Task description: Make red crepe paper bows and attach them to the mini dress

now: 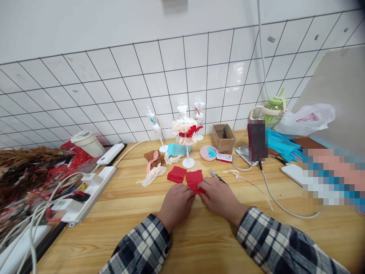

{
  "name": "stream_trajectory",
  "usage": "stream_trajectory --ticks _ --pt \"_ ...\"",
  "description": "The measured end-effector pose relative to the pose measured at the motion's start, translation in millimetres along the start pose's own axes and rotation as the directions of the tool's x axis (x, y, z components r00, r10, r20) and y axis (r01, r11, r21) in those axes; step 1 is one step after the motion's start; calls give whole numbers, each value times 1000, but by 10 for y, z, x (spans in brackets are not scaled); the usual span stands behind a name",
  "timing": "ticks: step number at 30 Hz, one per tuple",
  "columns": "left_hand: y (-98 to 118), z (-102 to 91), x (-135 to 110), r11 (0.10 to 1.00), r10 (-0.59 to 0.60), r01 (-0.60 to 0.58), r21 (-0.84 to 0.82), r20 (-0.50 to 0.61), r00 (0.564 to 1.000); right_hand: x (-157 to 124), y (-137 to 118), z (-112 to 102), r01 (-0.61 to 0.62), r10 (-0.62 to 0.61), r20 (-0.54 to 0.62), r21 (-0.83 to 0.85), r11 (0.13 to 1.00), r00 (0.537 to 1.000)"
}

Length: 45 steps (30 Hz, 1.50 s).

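Note:
Both my hands rest on the wooden table (199, 243) and pinch one piece of red crepe paper (194, 179). My left hand (175, 203) grips its near left edge with fingers curled. On the near right edge sits my right hand (220, 198), fingers closed on the paper. A second folded red piece (176, 174) lies just left of it, untouched. Small scissors (216, 176) lie right beside my right hand. Behind the paper stands a small white mannequin stand (186, 134) dressed in cream ruffles and a red bow.
A white power strip (94, 186) with plugs and cables lies at left beside feathers (25, 167). Fabric scraps (154, 167), a pink dish (208, 153), a cardboard box (224, 137), a phone on a stand (256, 140) with its cable, and blue paper (281, 144) sit behind.

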<state>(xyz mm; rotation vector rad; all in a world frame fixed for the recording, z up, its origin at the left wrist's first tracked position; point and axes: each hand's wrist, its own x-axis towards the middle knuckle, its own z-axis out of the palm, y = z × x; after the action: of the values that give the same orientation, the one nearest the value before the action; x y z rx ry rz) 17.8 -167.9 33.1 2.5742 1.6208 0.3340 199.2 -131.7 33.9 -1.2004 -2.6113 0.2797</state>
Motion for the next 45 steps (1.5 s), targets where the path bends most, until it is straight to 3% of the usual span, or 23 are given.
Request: stream_trajectory --ticks 8,21,32,45 --pt "6 26 -1 999 -34 34 -9 -25 999 37 5 68 6 -9 110 24 1000 994" --pt "-25 61 107 998 6 -6 60 13 1000 54 19 90 -70 70 89 1 998 994" --pt "1 69 58 998 10 -8 66 -40 999 39 3 63 -60 64 73 -52 997 995" --pt "5 58 58 998 -10 11 69 -25 1000 30 22 98 17 -11 53 -101 995 999"
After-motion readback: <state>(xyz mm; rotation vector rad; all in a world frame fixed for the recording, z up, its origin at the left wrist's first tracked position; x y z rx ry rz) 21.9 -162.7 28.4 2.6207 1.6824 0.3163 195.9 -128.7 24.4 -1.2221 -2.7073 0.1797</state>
